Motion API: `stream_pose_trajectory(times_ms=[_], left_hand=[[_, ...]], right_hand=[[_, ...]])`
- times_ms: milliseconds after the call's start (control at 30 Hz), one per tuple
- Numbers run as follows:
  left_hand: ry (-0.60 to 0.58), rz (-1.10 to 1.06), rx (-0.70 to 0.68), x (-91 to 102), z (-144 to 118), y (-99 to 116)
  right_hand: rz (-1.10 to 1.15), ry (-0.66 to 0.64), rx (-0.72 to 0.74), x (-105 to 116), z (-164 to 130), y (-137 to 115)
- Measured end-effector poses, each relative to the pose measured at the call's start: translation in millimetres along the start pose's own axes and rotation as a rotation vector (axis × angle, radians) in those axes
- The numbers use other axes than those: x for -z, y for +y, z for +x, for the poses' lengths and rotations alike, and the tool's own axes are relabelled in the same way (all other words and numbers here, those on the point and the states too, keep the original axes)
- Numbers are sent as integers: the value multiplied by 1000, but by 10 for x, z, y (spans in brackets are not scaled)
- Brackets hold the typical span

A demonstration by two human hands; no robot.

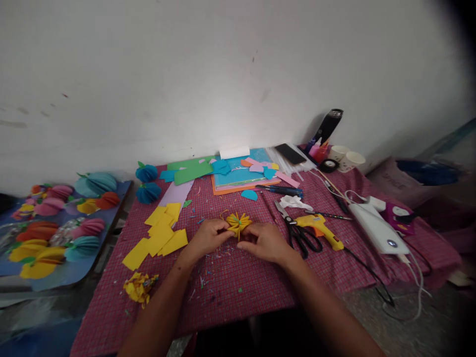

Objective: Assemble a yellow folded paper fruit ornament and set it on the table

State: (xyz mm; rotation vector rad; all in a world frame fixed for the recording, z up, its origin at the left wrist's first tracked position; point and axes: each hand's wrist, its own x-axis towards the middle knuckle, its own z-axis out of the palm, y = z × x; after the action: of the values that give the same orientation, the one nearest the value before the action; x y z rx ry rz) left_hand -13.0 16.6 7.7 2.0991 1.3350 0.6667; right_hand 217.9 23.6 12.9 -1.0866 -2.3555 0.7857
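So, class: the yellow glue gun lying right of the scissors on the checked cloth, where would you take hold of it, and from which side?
Grip the glue gun by its handle, the thick yellow part slanting toward the near right, coming from above on the near side. It lies flat on its side, and its nozzle end points left toward the scissors, so keep off that end. The black cord trails from the handle's end, so lift with slack.
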Motion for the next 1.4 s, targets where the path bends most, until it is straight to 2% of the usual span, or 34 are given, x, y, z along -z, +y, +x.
stream_pose_trajectory(times_ms=[233, 367, 500, 567, 833, 1033, 1100, 1233, 1400], left_hand=[[15, -24, -21, 0, 3, -12], [31, -33, -64, 7, 7, -25], [-8, -48, -11, 15, -4, -27], [2, -63, 28, 7, -10, -21], [181, -188, 137, -86, -10, -54], [124, -119, 70, -88, -17, 29], [136, -98, 62, -106, -12, 61], [181, -99, 118, -155, 2, 62], [173, -168, 178, -172, 7, 34]], right_hand=[[-26, 6, 12, -3, 5, 33], [0, -1, 101, -14, 13, 94], [28, 10, 154, -44, 29, 152], [38, 22, 153, -64, 35, 161], [0, 127, 67, -157, 49, 135], [-70, 176, 32, -211, 65, 138], [-72, 178, 40, -231, 64, 133], [-45, 167, 68, -256, 61, 127], [-23, 152, 87, -256, 63, 135]])
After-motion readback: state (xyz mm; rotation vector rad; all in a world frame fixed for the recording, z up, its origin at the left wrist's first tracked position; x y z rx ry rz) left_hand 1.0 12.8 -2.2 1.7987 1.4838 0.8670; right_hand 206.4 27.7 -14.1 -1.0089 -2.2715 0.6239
